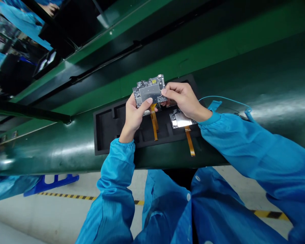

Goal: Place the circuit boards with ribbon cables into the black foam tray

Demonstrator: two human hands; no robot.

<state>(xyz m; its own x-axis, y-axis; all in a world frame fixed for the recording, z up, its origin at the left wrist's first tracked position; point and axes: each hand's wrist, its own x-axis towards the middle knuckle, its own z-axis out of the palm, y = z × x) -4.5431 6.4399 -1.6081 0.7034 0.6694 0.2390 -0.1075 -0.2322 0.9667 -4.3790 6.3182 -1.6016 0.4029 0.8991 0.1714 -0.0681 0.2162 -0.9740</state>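
Two hands on one board (150, 90) here; your left hand (134, 115) pinches its lower left edge, your right hand (183, 100) grips the right end, both sets of fingers clamped on it; it's held up over the black tray (104, 128) on the green table (66, 149), long axis running left-right, orange flex (154, 122) dangling down; grey board, silver shield in the middle; second board (181, 119) sits in the tray just under your right hand.

both hands hold a circuit board (149, 90) above a black foam tray (104, 128) on the green bench (218, 61): left hand (134, 115) underneath, right hand (184, 100) pinching its edge. a second board (181, 119) lies in the tray.
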